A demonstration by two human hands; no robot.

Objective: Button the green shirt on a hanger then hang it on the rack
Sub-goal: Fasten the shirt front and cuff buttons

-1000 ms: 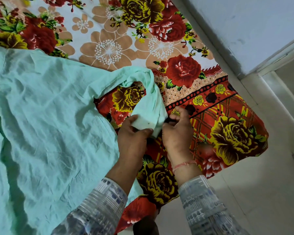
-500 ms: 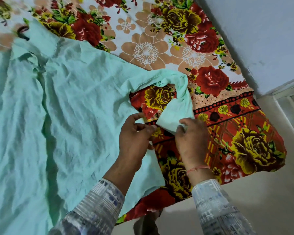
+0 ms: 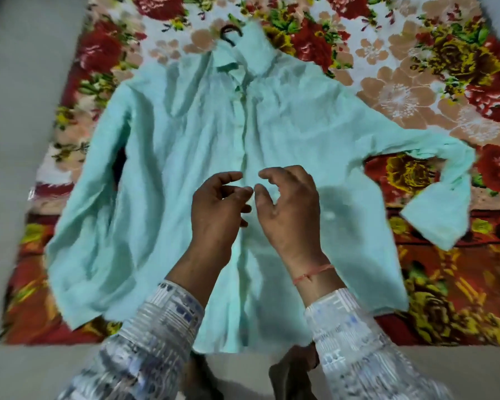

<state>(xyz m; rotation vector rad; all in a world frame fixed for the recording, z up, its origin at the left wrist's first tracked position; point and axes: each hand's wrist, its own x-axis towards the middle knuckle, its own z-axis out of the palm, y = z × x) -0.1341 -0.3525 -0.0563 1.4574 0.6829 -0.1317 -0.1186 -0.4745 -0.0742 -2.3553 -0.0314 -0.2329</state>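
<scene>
We see a floral bedsheet spread flat on a pale grey floor, its upper part pale with big red roses, tan blossoms and green leaves. Toward the near edge the print turns to a red-orange ground with yellow roses and a dark patterned band running across it. We also see the floor bare along the left side and along the bottom of the view, a thin orange thread tied round a wrist, and white patterned sleeves with blue-grey marks, all somewhat blurred.
</scene>
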